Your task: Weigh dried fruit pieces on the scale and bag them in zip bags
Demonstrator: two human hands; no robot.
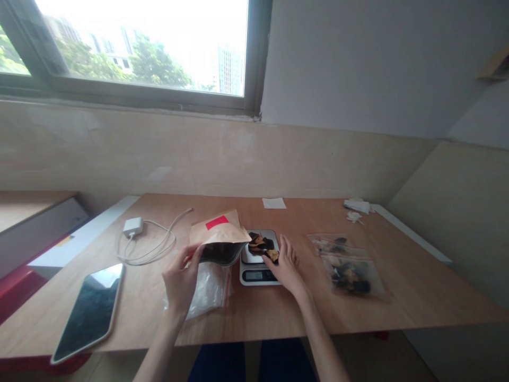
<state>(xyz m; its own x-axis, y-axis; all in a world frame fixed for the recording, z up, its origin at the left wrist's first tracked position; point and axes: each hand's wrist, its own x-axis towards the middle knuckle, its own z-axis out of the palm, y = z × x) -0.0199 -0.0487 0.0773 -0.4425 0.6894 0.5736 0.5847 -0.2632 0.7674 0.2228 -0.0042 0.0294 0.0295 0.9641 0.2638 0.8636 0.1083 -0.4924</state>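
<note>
Over the wooden table (350, 313), the left hand (181, 281) pinches a kraft paper pouch (220, 231) lying lengthwise just left of a digital kitchen scale (254, 276), while the right hand (287, 268), nearer, has its fingertips on the dark dried pieces (260, 245) atop the scale, whether pinching I cannot tell.

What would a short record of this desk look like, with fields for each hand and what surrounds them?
Left hand: holds a black-lined kraft paper pouch with a red label
Right hand: touches dark dried pieces on a digital scale
Beneath left hand: clear plastic bag
Also on the wooden table: zip bag of dark pieces; tablet; white charger
</note>
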